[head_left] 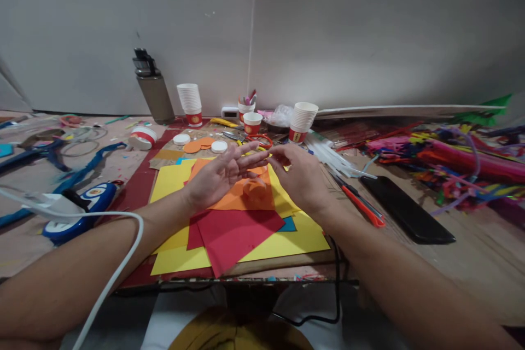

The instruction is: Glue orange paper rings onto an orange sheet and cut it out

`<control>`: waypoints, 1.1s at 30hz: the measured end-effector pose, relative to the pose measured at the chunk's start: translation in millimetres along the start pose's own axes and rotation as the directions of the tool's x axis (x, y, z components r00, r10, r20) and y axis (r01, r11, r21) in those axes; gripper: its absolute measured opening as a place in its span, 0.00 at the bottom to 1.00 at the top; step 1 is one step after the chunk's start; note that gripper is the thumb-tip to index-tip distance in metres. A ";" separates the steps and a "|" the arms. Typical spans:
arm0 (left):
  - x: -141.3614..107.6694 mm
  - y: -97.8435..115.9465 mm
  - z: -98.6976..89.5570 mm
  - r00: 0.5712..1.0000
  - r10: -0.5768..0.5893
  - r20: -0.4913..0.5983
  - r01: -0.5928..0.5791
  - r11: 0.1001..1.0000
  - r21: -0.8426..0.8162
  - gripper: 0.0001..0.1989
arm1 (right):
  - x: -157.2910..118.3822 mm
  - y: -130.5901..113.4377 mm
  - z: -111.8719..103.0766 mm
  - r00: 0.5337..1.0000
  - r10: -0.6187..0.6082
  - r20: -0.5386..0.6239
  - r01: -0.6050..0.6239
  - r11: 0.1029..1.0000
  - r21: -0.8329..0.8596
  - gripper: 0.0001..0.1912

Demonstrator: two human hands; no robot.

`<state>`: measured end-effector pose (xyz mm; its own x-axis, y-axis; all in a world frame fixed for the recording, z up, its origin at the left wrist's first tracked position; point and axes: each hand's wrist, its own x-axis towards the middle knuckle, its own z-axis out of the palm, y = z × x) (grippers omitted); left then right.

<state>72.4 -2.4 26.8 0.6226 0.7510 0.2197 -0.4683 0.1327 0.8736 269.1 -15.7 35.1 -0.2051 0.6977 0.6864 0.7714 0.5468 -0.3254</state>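
Observation:
My left hand (pixel 223 172) is open, palm turned up, its fingers stretched toward the right. At its fingertips my right hand (pixel 297 178) has its thumb and fingers bent together; anything small between them is hidden. Both hands are above an orange sheet of paper (pixel 229 197), on which a round orange shape (pixel 257 190) shows. Red paper (pixel 241 235) overlaps the near side, and yellow sheets (pixel 180 262) lie underneath. A bit of blue paper (pixel 289 224) peeks out at the right. Scissors with red handles (pixel 262 139) lie just beyond the fingers.
Stacked paper cups (pixel 189 104), orange discs (pixel 197 145) and a bottle (pixel 155 90) are at the back. To the right are a red cutter (pixel 363 202), a black phone (pixel 406 208) and colourful pipe cleaners (pixel 459 164). A white cable (pixel 137 246) crosses my left forearm.

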 end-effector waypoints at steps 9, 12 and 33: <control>-3.8 -5.7 0.7 0.996 0.034 0.078 -0.043 0.992 0.122 0.29 | 1.9 1.7 -2.5 0.999 -0.039 -0.009 0.038 0.994 -0.101 0.05; -3.7 -5.0 2.6 0.998 0.006 0.069 -0.011 0.998 0.061 0.30 | 2.0 -0.1 -3.1 0.993 -0.115 -0.037 0.107 0.978 -0.177 0.06; -6.0 1.4 16.4 0.988 -0.113 0.101 0.138 0.944 -0.300 0.38 | -0.2 -8.8 -3.7 0.975 -0.186 -0.120 0.180 0.982 -0.057 0.05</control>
<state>78.3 -17.3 33.9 0.7315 0.6622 0.1624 -0.5438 0.4230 0.7248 264.6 -22.4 40.2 -0.2708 0.5233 0.8080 0.7553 0.6359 -0.1587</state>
